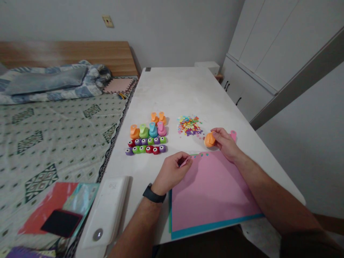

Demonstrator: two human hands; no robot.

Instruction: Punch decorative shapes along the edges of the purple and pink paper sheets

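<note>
My left hand (174, 170) pinches the far left corner of a pink paper sheet (215, 193), which lies on blue and green sheets near the table's front edge. A few small punched holes run along the pink sheet's far edge. Beyond that edge, my right hand (225, 142) grips an orange craft punch (209, 139), tilted just above or on the table; I cannot tell which. A pink punch (233, 135) shows partly behind my right hand. Colourful paper confetti (189, 125) lies in a loose pile left of the orange punch.
Left of the confetti stand rows of larger punches (147, 130) and small punches (146, 145) on the white table (174, 89). A white device (107, 208) lies along the left edge. Beside the table is a bed (67, 143) with a dark phone-like object (61, 223) and coloured sheets.
</note>
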